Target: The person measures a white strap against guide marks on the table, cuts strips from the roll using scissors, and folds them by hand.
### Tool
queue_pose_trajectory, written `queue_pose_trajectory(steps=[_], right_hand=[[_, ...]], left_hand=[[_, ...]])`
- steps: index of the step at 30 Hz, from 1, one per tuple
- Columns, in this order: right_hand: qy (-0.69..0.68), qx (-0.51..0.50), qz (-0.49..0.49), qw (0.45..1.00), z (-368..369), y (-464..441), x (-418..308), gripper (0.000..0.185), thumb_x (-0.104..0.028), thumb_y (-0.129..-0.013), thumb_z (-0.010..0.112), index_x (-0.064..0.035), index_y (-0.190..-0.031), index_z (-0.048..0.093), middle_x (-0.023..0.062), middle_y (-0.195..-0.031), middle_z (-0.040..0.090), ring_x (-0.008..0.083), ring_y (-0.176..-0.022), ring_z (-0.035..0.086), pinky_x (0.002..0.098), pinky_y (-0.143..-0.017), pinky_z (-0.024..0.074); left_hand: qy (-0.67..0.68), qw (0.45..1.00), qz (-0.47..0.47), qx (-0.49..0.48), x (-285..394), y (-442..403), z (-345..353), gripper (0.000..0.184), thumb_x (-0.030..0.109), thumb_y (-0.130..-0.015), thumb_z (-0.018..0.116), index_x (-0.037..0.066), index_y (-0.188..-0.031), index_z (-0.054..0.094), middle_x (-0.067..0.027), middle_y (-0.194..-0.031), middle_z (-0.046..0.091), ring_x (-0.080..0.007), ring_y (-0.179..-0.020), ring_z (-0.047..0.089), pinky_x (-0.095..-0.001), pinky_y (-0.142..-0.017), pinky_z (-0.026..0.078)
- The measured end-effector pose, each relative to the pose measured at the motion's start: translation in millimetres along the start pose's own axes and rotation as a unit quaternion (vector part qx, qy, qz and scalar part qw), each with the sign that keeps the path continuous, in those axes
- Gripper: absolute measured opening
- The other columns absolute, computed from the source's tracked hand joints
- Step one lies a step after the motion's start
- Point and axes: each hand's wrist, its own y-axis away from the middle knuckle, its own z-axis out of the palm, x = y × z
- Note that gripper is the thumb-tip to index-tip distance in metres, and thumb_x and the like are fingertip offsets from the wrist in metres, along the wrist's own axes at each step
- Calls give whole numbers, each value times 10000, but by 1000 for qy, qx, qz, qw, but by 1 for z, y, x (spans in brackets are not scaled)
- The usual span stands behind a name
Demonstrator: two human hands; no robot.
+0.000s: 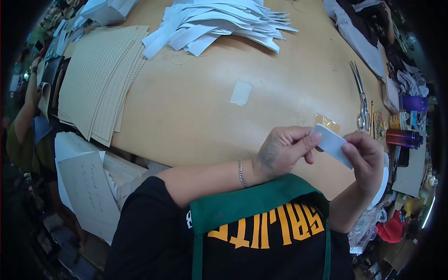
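From my remote seat, I see the white strip [334, 147] raised between both hands over the near right of the bench [186, 112]. The left hand [285, 148] pinches its far left end, thumb and forefinger closed onto it; the right hand [366, 157] has its thumb pressed over the near right end, the fingers beneath partly hidden. I judge the step in hand to be straightening or checking this one piece; the next move calls for an even grip on both ends, so that the strip neither twists nor creases. More white strips [219, 28] lie heaped at the far side, and the scissors [363, 112] rest on the right, apart from the right hand. As for writing, the black shirt [149, 224] carries large yellow lettering, upside down to me and partly covered by the green apron [252, 205]; I can't read the word for certain. Rows of dark marks on the grey sheet [91, 198] at the near left are too small to make out. I find no readable brand on the purple tumbler [402, 138] at the right, nor on the yellow container [395, 122] just beyond it.
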Motion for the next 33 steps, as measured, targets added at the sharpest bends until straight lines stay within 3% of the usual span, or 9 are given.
queue_pose_trajectory(steps=[4, 8, 11, 14, 18, 20, 26, 30, 33], right_hand=[[120, -34, 36, 992, 36, -54, 3, 191, -176, -817, 635, 15, -810, 634, 65, -617, 580, 118, -576, 526, 263, -549, 419], [58, -76, 153, 984, 96, -93, 48, 213, -187, -778, 648, 21, -819, 666, 127, -690, 626, 185, -596, 571, 308, -604, 460], [85, -70, 202, 973, 110, -104, 46, 212, -183, -778, 641, 22, -826, 670, 151, -719, 642, 213, -619, 603, 325, -627, 478], [99, -78, 204, 971, 109, -110, 46, 207, -167, -773, 625, 26, -835, 667, 158, -724, 646, 215, -629, 617, 330, -630, 487], [90, -65, 218, 970, 108, -111, 47, 213, -161, -764, 621, 33, -842, 663, 156, -723, 646, 203, -631, 617, 319, -626, 487], [89, -65, 206, 972, 110, -111, 50, 191, -172, -798, 638, 16, -822, 657, 78, -667, 603, 128, -548, 526, 279, -511, 427], [53, -73, 169, 981, 104, -101, 50, 200, -167, -811, 625, 23, -864, 656, 94, -706, 627, 152, -641, 578, 295, -626, 468], [14, -66, 117, 991, 102, -95, 63, 190, -178, -806, 636, 0, -871, 656, 101, -748, 643, 189, -684, 594, 308, -662, 465], [258, -10, -67, 964, 99, -92, 53, 185, -182, -788, 641, -8, -849, 651, 124, -802, 652, 259, -707, 602, 338, -676, 469]], left_hand=[[38, 990, -36, 132, -2, -14, -31, 254, 255, -923, 528, 38, -871, 648, -23, -764, 634, -59, -614, 553, -195, -602, 445], [-211, 948, -134, 199, 8, -12, -82, 244, 253, -910, 540, 47, -854, 658, -17, -749, 642, -67, -553, 544, -216, -543, 438], [-479, 853, 4, 210, 5, -8, -119, 217, 220, -887, 573, 19, -866, 655, -48, -766, 650, -85, -578, 554, -245, -511, 424], [-531, 793, 190, 230, 11, -6, -137, 153, 172, -809, 627, 28, -856, 651, -131, -751, 599, -237, -604, 578, -340, -545, 450], [-637, 722, 210, 169, 5, -4, -129, 142, 173, -776, 657, 48, -845, 649, -91, -818, 550, -249, -754, 557, -360, -652, 452], [-679, 673, 230, 180, -2, -10, -118, 146, 178, -767, 662, 53, -841, 646, -76, -854, 532, -256, -816, 540, -369, -707, 447], [-646, 715, 177, 200, -2, -26, -113, 157, 128, -743, 696, 4, -822, 641, -101, -829, 544, -261, -773, 545, -347, -705, 450], [-567, 798, 110, 171, 0, -31, -117, 140, 108, -767, 678, -18, -813, 640, -104, -843, 541, -221, -761, 560, -313, -676, 471], [-551, 816, 110, 135, 7, -30, -110, 134, 101, -776, 670, -25, -815, 642, -101, -855, 537, -198, -758, 562, -289, -661, 473]])
